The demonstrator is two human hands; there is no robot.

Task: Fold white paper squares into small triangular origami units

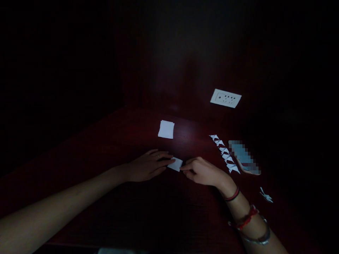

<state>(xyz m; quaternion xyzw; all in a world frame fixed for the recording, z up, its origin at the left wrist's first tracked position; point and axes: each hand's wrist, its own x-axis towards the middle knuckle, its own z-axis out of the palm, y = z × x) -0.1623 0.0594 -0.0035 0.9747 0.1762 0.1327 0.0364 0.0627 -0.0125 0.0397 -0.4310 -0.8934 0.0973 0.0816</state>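
A small white paper slip (pixel 176 164) lies on the dark red table (pixel 127 134) between my two hands. My left hand (pixel 148 165) rests flat beside it, fingers stretched out and fingertips pressing on the slip's left edge; a ring shows on one finger. My right hand (pixel 202 171) has its fingers curled, with the fingertips pinching the slip's right edge. Bracelets sit on my right wrist.
A small stack of white paper squares (pixel 166 129) lies farther back. A row of several folded white paper triangles (pixel 225 153) runs along the right, beside a phone (pixel 245 157). One folded piece (pixel 266 195) lies at the right. A white wall socket (pixel 225 98) is behind. The room is very dark.
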